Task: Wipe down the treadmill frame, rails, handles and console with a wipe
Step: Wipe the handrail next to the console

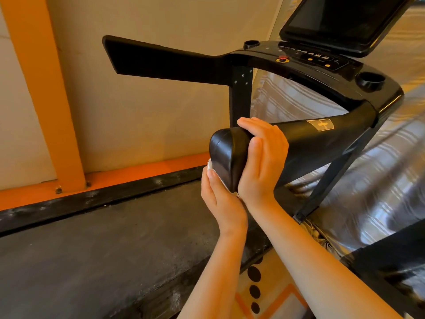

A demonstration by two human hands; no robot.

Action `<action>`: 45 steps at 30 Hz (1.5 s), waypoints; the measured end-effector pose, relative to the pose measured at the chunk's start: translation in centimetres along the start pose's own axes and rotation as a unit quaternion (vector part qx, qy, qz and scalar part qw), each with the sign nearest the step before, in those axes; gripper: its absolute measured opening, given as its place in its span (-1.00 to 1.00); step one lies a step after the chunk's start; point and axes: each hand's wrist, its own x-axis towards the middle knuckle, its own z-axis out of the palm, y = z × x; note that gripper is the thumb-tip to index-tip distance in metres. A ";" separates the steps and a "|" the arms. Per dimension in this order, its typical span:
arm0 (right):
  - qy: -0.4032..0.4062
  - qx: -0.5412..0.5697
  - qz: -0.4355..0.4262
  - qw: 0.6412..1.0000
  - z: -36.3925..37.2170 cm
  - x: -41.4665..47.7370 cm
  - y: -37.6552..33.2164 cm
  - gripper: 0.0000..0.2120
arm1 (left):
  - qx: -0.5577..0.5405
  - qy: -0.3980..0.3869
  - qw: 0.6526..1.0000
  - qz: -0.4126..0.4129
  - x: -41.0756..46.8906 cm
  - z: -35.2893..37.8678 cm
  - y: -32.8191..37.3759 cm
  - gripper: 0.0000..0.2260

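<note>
Left hand (pixel 220 201) is under the butt end of the near handle (pixel 305 143), holding a white wipe (pixel 209 166) against the lower edge of the rounded end cap (pixel 224 153). Thumb lies flat on the wipe; the other fingers are hidden behind the cap, probably cupped round it. Only a thin white strip of wipe shows between thumb and cap. Right hand (pixel 263 157) grips the same handle just past the cap, fingers curled over the top, thumb up the near side, wrist touching the left hand's. Handle is black and padded with a gold plus badge (pixel 320 125) further along, and runs up-right into the console (pixel 322 59). On the console: red stop button (pixel 283 58), yellow-dot keys, a cup holder (pixel 370 83) at the near corner and a dark tilted screen (pixel 340 19) above. Far handle (pixel 161 58) sticks out left, well apart from both hands, with a black upright post (pixel 240 95) below its root. Grey running belt (pixel 103 249) is below the arms, with a dusty black side rail (pixel 92 199) along its far edge. Beige wall with an orange beam (pixel 39 88) behind. Shiny silver sheeting (pixel 379 180) on the right.
</note>
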 end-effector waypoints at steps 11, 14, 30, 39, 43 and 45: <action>-0.012 0.011 0.054 0.998 0.2 -0.4 -0.9 -0.60 | -0.025 0.107 0.972 -0.210 -0.3 -0.3 0.9 -0.70; -0.003 0.020 0.109 0.994 0.5 -0.7 -2.1 -0.60 | 0.015 0.048 0.989 -0.141 0.7 -0.8 3.9 -0.66; -0.395 0.086 0.082 0.911 15.4 -14.7 -32.2 -0.77 | 0.503 -0.103 0.855 0.070 8.4 -37.7 29.4 -0.68; -0.556 0.079 0.013 0.828 21.0 -23.1 -41.4 -0.81 | 0.719 -0.026 0.694 0.027 6.3 -55.9 39.6 -0.58; -0.596 0.063 0.011 0.801 22.9 -24.9 -42.1 -0.81 | 0.687 0.016 0.726 0.016 6.7 -58.0 40.6 -0.62; -0.610 0.060 0.019 0.790 24.2 -25.6 -42.3 -0.82 | 0.670 0.025 0.742 -0.007 8.0 -58.6 40.4 -0.64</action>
